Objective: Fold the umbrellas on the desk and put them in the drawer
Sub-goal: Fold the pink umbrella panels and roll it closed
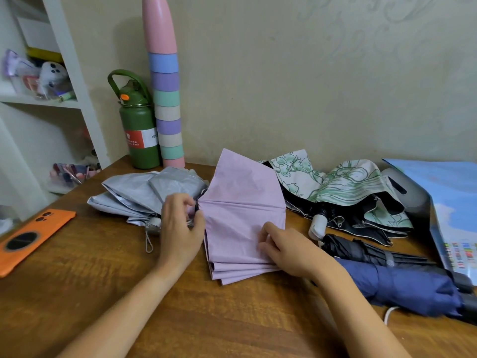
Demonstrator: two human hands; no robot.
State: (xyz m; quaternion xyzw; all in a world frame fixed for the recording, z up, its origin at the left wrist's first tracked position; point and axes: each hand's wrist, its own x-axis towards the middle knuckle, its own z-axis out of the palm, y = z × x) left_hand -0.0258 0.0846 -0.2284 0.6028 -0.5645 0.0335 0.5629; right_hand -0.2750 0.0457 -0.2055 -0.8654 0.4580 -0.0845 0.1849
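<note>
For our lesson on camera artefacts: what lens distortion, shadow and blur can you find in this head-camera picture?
Head view: wide-angle lens bows the stack of cups and the shelf unit; soft indoor light, green bottle casts a faint shadow on the wall; both hands sharp on the lilac umbrella; shelf clutter looks soft.

Lilac umbrella (242, 215), silver-grey umbrella (144, 195), white umbrella with green floral print (343, 187), navy umbrella (402, 288), black umbrella (361, 250), orange phone case (28, 239), dark green bottle (140, 135), brown wood-grain table (108, 275)

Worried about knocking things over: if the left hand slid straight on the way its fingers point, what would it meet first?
Probably the crumpled silver-grey umbrella just beyond the left hand; depth is unclear.
</note>
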